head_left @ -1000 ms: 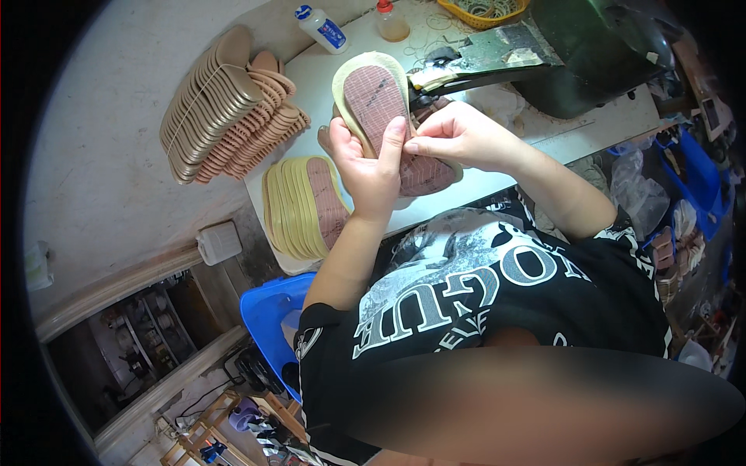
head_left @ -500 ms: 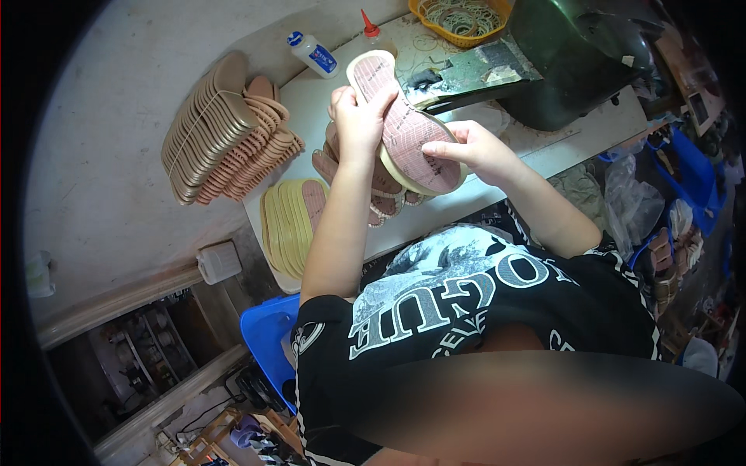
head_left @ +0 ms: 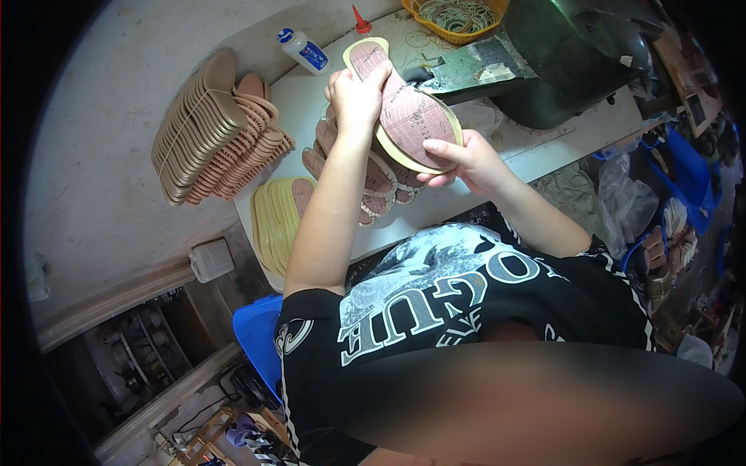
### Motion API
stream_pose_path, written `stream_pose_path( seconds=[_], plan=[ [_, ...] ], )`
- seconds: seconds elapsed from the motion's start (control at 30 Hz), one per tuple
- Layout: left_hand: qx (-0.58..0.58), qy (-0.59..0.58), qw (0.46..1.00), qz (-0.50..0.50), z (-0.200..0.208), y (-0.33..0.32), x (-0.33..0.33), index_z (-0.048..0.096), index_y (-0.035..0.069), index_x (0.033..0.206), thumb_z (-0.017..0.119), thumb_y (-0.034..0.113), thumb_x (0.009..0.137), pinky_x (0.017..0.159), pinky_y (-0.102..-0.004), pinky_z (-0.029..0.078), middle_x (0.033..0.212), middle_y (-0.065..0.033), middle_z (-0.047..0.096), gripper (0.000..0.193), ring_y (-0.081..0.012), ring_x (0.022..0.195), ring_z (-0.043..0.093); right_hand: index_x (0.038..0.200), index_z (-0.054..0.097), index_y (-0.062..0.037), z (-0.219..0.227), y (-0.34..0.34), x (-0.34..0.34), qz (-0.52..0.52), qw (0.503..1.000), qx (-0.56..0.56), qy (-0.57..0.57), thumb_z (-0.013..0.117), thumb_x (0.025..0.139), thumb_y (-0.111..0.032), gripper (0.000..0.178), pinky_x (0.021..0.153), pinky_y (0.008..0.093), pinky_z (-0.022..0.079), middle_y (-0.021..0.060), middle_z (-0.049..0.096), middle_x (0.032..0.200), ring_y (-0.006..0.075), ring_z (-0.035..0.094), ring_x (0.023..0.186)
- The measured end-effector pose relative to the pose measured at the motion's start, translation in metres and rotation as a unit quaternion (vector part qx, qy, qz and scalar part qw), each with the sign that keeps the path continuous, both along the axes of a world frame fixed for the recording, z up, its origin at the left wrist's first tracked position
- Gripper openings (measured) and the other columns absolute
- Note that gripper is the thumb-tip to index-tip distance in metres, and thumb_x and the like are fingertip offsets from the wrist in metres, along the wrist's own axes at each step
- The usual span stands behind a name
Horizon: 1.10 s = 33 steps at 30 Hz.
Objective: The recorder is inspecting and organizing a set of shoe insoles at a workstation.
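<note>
A shoe insole, pinkish on its face with a pale yellow border, is held up over the white table. My left hand grips its narrow heel part, with the thumb along the edge. At the wide toe part, my right hand pinches it, thumb on the pink face and fingers underneath. Below and behind my left forearm lie several pink insoles with beaded straps. Beside them on the table's near left stands a row of yellow-edged insoles.
A bundle of tan soles leans by the wall at left. Toward the back are a white bottle, a red-tipped bottle and a yellow basket of bands. A green machine occupies the right side of the white table.
The insole has tilted, its face turning a little and its toe part rising. My right fingers now show beneath its toe edge. The whole view has shifted slightly.
</note>
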<state>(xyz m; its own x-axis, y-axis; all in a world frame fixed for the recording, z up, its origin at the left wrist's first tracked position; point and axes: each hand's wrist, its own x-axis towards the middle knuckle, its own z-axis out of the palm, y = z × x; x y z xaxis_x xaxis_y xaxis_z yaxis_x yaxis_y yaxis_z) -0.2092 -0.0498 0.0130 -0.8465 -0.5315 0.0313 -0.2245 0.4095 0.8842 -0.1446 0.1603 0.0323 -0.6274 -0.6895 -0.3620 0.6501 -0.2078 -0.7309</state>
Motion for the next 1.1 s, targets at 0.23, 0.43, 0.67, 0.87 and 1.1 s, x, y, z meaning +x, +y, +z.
stream_pose_path(
  seconds=[0.23,0.43,0.67,0.87,1.1],
  plan=[
    [0.049,-0.145,0.981,-0.116,0.012,-0.026,-0.017,0.053,-0.012,0.117,0.074,0.056,0.066,0.101,-0.0421,0.036,0.13,-0.0303,0.045,0.088,-0.0401,0.113,0.047,0.111,0.057,0.0062,0.008,-0.024,0.006,-0.092,0.994,-0.052,-0.036,0.061,0.09,-0.02,0.034,0.058,0.0249,0.058,0.0158,0.067,0.094,0.0195,0.068,0.07],
    [-0.173,0.109,0.844,-0.495,0.05,-0.045,-0.024,0.057,0.005,0.123,0.078,0.038,0.07,0.11,-0.0438,0.022,0.138,-0.0219,0.041,0.065,-0.0301,0.136,0.028,0.113,0.057,0.0049,0.004,-0.037,-0.005,-0.083,0.995,-0.06,0.002,0.061,0.09,-0.023,0.036,0.058,0.0236,0.057,0.0138,0.066,0.095,0.0184,0.068,0.071],
    [-0.213,-0.079,0.808,-0.544,0.069,-0.048,-0.033,0.061,0.006,0.09,0.077,0.046,0.068,0.073,-0.0316,0.044,0.085,-0.0095,0.061,0.049,-0.0186,0.082,0.055,0.115,0.054,0.0054,0.01,-0.04,-0.014,-0.096,0.994,-0.048,0.028,0.059,0.091,-0.022,0.037,0.064,0.0259,0.057,0.0138,0.066,0.097,0.0191,0.068,0.075],
    [-0.116,-0.156,0.818,-0.541,0.067,-0.054,-0.032,0.059,0.005,0.085,0.075,0.045,0.073,0.066,-0.0277,0.042,0.077,-0.0043,0.057,0.045,-0.0127,0.073,0.05,0.115,0.055,0.0075,0.007,-0.033,-0.014,-0.077,0.993,-0.07,0.06,0.057,0.092,-0.022,0.037,0.074,0.0273,0.056,0.0159,0.066,0.101,0.0209,0.068,0.084],
    [0.039,-0.162,0.848,-0.504,0.059,-0.059,-0.016,0.06,0.004,0.091,0.074,0.039,0.079,0.065,-0.023,0.042,0.079,0.0008,0.057,0.039,-0.007,0.074,0.049,0.115,0.056,0.0072,0.012,-0.033,-0.023,-0.061,0.995,-0.06,0.041,0.057,0.093,-0.028,0.042,0.074,0.0268,0.057,0.0166,0.066,0.101,0.021,0.069,0.085]
  ],
)
